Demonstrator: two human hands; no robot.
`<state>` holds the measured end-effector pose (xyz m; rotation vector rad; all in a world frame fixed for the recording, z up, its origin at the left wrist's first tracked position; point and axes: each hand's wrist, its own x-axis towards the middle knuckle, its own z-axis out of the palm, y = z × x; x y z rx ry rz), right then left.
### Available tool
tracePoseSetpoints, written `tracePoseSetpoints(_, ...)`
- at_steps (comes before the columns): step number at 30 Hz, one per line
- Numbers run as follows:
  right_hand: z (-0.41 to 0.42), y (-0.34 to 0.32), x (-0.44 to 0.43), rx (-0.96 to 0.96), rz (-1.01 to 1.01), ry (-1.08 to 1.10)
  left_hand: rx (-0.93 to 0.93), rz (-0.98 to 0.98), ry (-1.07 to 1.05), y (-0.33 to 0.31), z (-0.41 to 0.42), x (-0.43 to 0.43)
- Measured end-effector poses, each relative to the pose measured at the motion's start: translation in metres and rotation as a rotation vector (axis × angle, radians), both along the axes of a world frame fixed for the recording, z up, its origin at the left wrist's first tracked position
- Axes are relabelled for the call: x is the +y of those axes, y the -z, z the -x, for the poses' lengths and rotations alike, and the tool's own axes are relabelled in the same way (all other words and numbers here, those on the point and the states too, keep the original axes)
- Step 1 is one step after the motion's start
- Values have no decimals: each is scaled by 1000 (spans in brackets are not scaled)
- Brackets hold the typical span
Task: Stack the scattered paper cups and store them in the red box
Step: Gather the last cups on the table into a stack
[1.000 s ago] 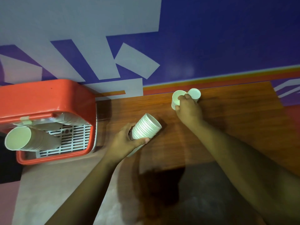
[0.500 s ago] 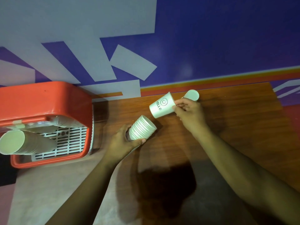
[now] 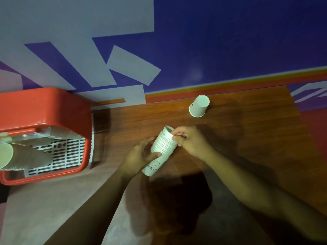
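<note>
At the frame's left edge, the red plastic box (image 3: 44,112) holds nested cups. At centre, the left hand (image 3: 139,156) grasps the tilted stack of white paper cups (image 3: 161,149); the right hand (image 3: 191,140) pinches its top rim. A single upside-down white paper cup (image 3: 199,106) stands upper right on the brown wooden table (image 3: 247,138).

Two bare forearms, no sleeves visible
</note>
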<state>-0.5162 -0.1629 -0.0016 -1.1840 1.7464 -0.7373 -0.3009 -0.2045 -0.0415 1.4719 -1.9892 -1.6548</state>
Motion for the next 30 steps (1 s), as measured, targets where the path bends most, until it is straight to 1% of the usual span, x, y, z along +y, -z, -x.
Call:
tracePoseSetpoints(2,-3,14,7,-4,-19,13,5,-22,41,4,2,7)
tracePoseSetpoints(7,-4,39,23,-116,-88,92,-80,13,83,13,5,21)
tracePoseSetpoints(11,-2,33,24,-164,-122,51,-53,16,28,13,4,22)
tracePoseSetpoints(13,14,20,10,-161,-68,62,-15,6,-36,11,2,19)
tracePoseSetpoints(14,26,14,-2,-114,4,124,8,-5,-75,9,1,18)
tracePoseSetpoints(15,40,9,-13,-20,87,207,27,-18,-116,6,2,16)
tracePoseSetpoints(17,70,6,-33,267,201,331,63,-35,-171,1,3,15)
tracePoseSetpoints(19,92,16,-48,530,179,332,87,-36,-191,-3,5,17)
tracePoseSetpoints(20,100,23,-53,618,123,302,92,-32,-199,-5,5,19)
tracePoseSetpoints(21,105,30,-57,666,64,272,96,-29,-206,-5,4,21)
tracePoseSetpoints(22,107,36,-61,676,15,247,102,-28,-216,-5,2,24)
tracePoseSetpoints(25,111,52,-68,598,-79,202,96,-16,-244,-4,-3,31)
tracePoseSetpoints(28,109,58,-68,538,-58,216,106,-23,-285,-2,-10,37)
tracePoseSetpoints(30,105,54,-65,445,-22,243,112,-25,-300,-1,-15,41)
